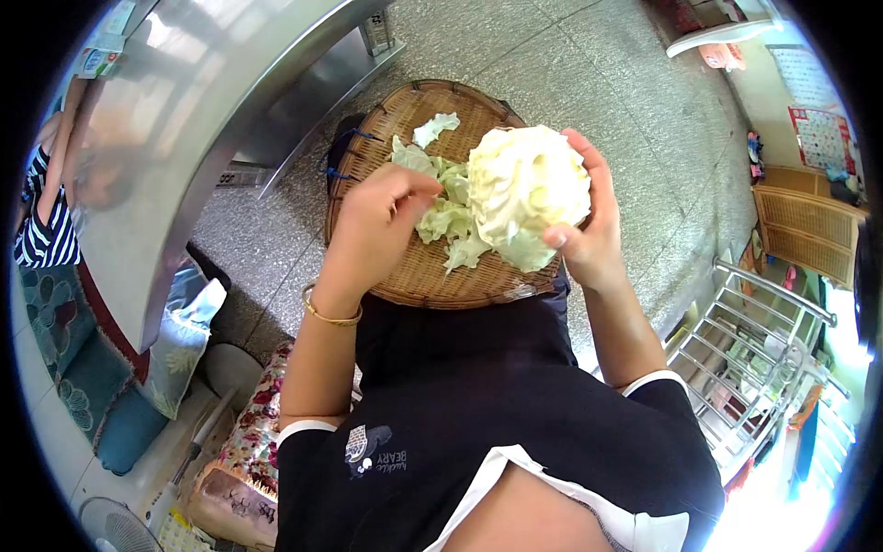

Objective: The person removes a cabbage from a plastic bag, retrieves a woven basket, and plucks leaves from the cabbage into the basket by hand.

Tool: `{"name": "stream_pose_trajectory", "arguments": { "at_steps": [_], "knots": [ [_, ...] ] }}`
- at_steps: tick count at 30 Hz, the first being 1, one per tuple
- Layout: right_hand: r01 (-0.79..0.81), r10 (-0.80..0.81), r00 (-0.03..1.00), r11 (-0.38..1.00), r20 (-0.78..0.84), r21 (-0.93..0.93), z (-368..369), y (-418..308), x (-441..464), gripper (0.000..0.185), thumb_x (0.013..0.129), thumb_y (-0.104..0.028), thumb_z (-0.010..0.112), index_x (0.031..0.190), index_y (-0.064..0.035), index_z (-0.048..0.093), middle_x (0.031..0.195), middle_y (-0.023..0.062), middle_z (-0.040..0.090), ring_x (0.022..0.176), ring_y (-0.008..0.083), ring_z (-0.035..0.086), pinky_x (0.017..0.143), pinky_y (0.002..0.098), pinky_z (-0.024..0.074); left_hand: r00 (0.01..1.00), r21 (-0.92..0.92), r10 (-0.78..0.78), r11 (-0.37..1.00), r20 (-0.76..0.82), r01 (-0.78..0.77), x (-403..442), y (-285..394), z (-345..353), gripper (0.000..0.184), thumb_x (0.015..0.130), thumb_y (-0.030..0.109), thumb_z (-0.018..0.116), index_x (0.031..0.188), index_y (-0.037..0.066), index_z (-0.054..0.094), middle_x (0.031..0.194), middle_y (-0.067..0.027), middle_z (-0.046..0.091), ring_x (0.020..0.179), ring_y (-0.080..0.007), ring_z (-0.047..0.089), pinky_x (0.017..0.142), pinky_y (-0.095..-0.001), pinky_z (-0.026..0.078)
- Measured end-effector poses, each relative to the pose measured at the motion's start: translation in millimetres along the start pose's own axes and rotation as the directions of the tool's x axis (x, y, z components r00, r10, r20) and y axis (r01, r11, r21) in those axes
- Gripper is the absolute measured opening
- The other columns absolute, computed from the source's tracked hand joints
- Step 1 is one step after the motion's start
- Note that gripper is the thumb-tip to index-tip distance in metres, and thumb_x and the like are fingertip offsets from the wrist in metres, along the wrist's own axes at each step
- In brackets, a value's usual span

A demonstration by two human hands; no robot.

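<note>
My right hand grips a pale cabbage head from its right side, thumb in front and fingers behind. The cabbage is held up over a round woven bamboo tray that rests on my lap. My left hand is to the left of the cabbage, apart from it, with fingers curled into a pinch; whatever is between them, if anything, is hidden. Torn cabbage leaves lie on the tray beside and below my left hand. One loose leaf piece sits nearer the tray's far edge.
A shiny metal-sided table stands to the left. Past it, a person in a striped top is partly visible. Speckled floor stretches ahead and right. A metal rack is on the right, and a fan at lower left.
</note>
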State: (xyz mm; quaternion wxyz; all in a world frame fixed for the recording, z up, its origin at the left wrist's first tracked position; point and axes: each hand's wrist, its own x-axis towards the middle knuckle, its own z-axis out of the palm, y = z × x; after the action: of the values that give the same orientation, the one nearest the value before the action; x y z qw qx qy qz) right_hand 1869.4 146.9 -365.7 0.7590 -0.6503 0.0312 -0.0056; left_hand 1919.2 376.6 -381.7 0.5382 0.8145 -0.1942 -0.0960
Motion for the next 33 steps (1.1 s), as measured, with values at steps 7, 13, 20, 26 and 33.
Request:
{"name": "stream_pose_trajectory", "arguments": {
  "at_steps": [7,13,20,26,33],
  "knots": [
    [0.014,-0.009,0.999,0.992,-0.041,0.129,0.9,8.1,6.0,0.099,0.063,-0.035,0.084,0.137,-0.0009,0.028,0.129,0.0122,0.044,0.120,0.0219,0.045,0.101,0.0359,0.0389,0.983,0.200,0.161,0.970,-0.089,-0.141,-1.8,31.7,4.5,0.035,0.077,0.016,0.074,0.107,0.002,0.064,0.101,-0.0101,0.062,0.082,-0.0196,0.061,0.067,-0.0277,0.051],
    [0.011,-0.011,1.000,0.992,-0.004,0.125,12.5,5.6,3.7,0.094,0.065,-0.034,0.083,0.135,-0.0018,0.031,0.129,0.0120,0.044,0.119,0.0213,0.045,0.101,0.0355,0.0389,0.956,0.285,0.288,0.923,-0.064,-0.259,1.3,53.5,12.2,0.055,0.074,0.024,0.076,0.119,0.000,0.055,0.096,-0.0124,0.060,0.080,-0.0249,0.062,0.067,-0.0331,0.052],
    [-0.025,0.025,1.000,0.999,0.002,0.037,8.0,11.7,1.9,0.091,0.066,-0.033,0.082,0.135,-0.0015,0.032,0.125,0.0124,0.047,0.117,0.0211,0.047,0.099,0.0347,0.0394,0.900,0.538,0.436,0.752,0.029,-0.382,1.9,41.8,15.7,0.042,0.077,0.007,0.065,0.117,-0.003,0.057,0.096,-0.0136,0.059,0.081,-0.0263,0.061,0.070,-0.0331,0.051],
    [-0.041,0.040,0.999,0.998,0.026,0.049,10.0,8.4,6.2,0.090,0.067,-0.035,0.081,0.135,-0.0008,0.032,0.126,0.0126,0.046,0.117,0.0212,0.046,0.100,0.0348,0.0382,0.790,0.518,0.612,0.689,-0.041,-0.507,4.6,32.0,13.2,0.035,0.076,0.006,0.061,0.110,-0.004,0.060,0.091,-0.0118,0.059,0.077,-0.0242,0.061,0.068,-0.0322,0.052],
    [-0.100,0.106,0.984,0.994,0.144,-0.047,4.4,2.8,8.0,0.094,0.065,-0.037,0.079,0.136,-0.0004,0.031,0.128,0.0133,0.045,0.119,0.0216,0.045,0.101,0.0348,0.0359,0.777,0.523,0.620,0.627,0.114,-0.577,2.3,43.4,0.5,0.026,0.074,-0.002,0.061,0.099,-0.004,0.062,0.088,-0.0125,0.062,0.074,-0.0260,0.062,0.067,-0.0325,0.052]
  ]
}}
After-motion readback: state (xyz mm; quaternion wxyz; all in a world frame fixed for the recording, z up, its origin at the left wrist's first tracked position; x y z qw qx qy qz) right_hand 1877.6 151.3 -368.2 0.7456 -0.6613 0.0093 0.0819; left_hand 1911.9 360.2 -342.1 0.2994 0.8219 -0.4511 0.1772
